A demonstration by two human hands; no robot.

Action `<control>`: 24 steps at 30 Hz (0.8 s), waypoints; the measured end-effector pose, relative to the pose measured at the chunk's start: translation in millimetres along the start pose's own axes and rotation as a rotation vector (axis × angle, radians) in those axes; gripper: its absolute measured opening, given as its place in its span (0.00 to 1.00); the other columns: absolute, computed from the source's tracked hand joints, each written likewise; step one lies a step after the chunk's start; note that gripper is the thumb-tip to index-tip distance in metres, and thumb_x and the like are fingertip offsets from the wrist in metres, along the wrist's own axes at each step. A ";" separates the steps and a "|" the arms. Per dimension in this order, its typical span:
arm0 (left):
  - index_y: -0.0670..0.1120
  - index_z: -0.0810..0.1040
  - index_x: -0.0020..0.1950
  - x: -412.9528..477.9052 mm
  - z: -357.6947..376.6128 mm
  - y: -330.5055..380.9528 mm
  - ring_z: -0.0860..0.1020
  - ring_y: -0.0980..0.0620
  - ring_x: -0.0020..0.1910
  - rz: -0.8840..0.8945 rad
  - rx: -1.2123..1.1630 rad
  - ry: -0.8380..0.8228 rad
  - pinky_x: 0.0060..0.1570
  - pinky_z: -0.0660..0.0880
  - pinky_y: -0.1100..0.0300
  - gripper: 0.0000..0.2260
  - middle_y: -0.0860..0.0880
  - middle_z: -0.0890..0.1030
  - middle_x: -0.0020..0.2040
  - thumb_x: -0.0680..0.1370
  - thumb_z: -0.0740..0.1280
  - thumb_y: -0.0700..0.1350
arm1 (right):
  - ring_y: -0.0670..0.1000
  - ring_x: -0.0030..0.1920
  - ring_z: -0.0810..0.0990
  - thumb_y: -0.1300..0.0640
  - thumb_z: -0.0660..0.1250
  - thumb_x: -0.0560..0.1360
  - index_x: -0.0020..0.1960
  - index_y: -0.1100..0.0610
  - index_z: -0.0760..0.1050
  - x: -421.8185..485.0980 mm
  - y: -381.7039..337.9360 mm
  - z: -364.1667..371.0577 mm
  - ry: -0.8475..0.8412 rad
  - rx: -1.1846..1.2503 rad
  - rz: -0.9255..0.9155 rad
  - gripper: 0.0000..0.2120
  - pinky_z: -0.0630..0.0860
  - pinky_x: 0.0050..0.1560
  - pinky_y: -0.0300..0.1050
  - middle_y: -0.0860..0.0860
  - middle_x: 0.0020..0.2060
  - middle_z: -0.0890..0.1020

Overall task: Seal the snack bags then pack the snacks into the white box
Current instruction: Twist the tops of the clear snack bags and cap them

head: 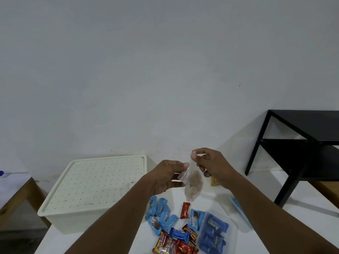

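Both hands are raised over the white counter (297, 222), holding a small clear snack bag (194, 182) of brownish bits between them. The left grip (167, 176) pinches the bag's top edge at one end and the right grip (213, 162) pinches the other corner higher up, so the bag hangs tilted. The white box (55, 223) sits to the left with its dotted lid (102, 180) on. Below the hands lie loose blue wrappers (161, 215), red wrappers (185, 210) and a clear bag of dark blue packets (214, 234). A black shelf (311, 125) stands to the right.
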State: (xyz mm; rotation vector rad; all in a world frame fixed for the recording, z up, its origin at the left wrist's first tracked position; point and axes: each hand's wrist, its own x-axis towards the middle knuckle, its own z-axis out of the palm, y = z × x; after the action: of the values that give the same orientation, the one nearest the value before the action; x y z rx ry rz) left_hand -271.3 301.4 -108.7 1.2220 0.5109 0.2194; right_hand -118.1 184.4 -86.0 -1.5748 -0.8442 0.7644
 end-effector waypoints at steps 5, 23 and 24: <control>0.34 0.79 0.55 8.0 9.5 -9.6 0.79 0.44 0.48 0.055 0.099 0.042 0.52 0.80 0.52 0.17 0.39 0.79 0.48 0.78 0.69 0.49 | 0.54 0.37 0.80 0.62 0.72 0.74 0.57 0.62 0.78 -1.0 18.0 10.6 0.054 0.331 0.130 0.12 0.76 0.36 0.45 0.59 0.41 0.82; 0.41 0.79 0.49 27.9 2.0 -18.9 0.80 0.47 0.45 0.067 0.168 0.105 0.53 0.81 0.50 0.11 0.42 0.81 0.46 0.83 0.61 0.46 | 0.54 0.36 0.80 0.61 0.63 0.80 0.43 0.63 0.77 24.9 34.4 7.8 -0.021 0.334 0.248 0.09 0.77 0.35 0.45 0.57 0.36 0.79; 0.41 0.79 0.50 28.8 2.4 -19.5 0.81 0.47 0.45 0.072 0.181 0.124 0.52 0.82 0.51 0.12 0.42 0.81 0.46 0.83 0.61 0.47 | 0.54 0.36 0.80 0.60 0.63 0.80 0.43 0.62 0.77 25.3 35.3 8.0 -0.029 0.327 0.232 0.10 0.78 0.35 0.45 0.57 0.36 0.79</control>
State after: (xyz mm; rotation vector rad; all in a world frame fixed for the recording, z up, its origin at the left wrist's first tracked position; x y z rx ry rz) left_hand -247.2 305.1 -133.7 1.4107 0.6044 0.3168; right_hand -107.4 206.2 -122.8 -1.3819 -0.5291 1.0382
